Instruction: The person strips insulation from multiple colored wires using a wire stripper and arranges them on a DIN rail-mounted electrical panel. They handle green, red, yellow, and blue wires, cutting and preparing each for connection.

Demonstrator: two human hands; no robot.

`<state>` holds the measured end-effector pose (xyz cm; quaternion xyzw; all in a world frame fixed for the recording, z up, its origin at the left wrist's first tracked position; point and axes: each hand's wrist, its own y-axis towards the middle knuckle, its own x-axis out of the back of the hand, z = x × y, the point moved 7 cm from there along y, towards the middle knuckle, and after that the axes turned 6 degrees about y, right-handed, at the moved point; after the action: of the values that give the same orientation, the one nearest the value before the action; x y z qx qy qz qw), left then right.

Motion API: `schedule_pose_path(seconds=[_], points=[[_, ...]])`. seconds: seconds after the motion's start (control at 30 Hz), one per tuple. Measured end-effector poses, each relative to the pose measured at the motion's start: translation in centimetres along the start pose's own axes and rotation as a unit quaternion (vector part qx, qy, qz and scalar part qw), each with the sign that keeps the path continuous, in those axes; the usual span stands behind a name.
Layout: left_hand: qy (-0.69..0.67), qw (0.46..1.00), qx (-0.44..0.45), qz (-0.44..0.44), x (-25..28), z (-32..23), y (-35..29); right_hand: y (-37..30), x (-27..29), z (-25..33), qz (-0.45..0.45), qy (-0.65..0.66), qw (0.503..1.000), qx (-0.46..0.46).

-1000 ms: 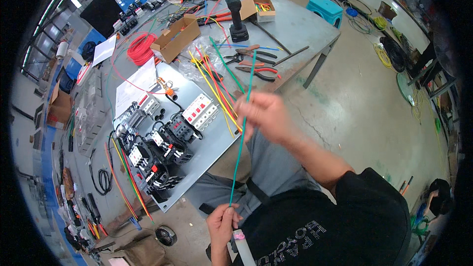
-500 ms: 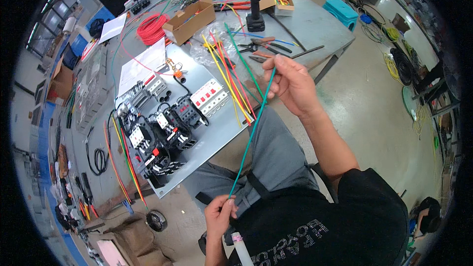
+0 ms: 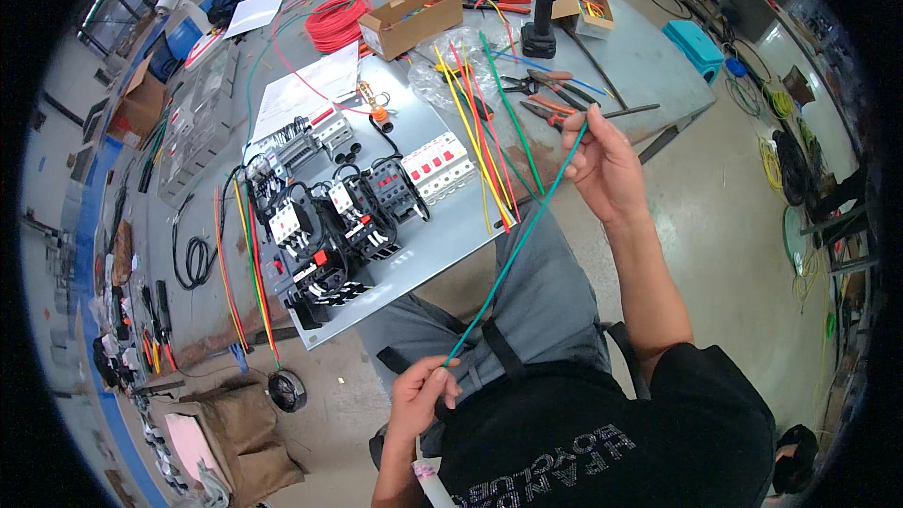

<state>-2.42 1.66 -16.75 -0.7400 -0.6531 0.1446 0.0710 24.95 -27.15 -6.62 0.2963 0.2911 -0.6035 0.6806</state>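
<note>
Stretching a green wire (image 3: 515, 246) taut above the lap — left hand (image 3: 420, 398) pinches its lower end, right hand (image 3: 603, 165) grips the upper end (beside the metal mounting plate (image 3: 442, 243) w/ contactors).

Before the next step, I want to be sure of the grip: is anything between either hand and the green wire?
Nothing visible. The right hand pinches the green wire near its upper end and the left hand pinches its lower end; the span between hangs free above the lap.
</note>
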Motion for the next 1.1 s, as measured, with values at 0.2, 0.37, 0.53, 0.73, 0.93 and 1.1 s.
schedule_pose_path(seconds=[0.2, 0.37, 0.53, 0.73, 0.93, 1.1], points=[[-0.102, 0.990, 0.033, 0.093, -1.9, -0.9, 1.1, -2.0, -1.6, -4.6, 0.034, -0.079, 0.990, -0.116], [-0.210, 0.956, 0.077, 0.191, -4.6, -1.3, 0.9, -1.5, -0.9, -5.2, 0.040, -0.044, 0.991, -0.117], [-0.302, 0.908, 0.083, 0.278, -5.9, -1.7, 0.4, -1.0, -0.9, -5.3, 0.045, -0.032, 0.989, -0.137], [-0.317, 0.901, 0.068, 0.289, -6.7, -1.0, 0.1, -0.3, -0.2, -5.5, 0.042, -0.012, 0.990, -0.131], [-0.282, 0.918, 0.079, 0.269, -6.4, -0.7, 0.3, -0.2, 0.0, -5.4, 0.055, -0.034, 0.990, -0.125], [-0.182, 0.943, 0.086, 0.265, -4.4, 0.9, 0.2, -0.1, -0.7, -4.5, 0.019, -0.022, 0.994, -0.109]])
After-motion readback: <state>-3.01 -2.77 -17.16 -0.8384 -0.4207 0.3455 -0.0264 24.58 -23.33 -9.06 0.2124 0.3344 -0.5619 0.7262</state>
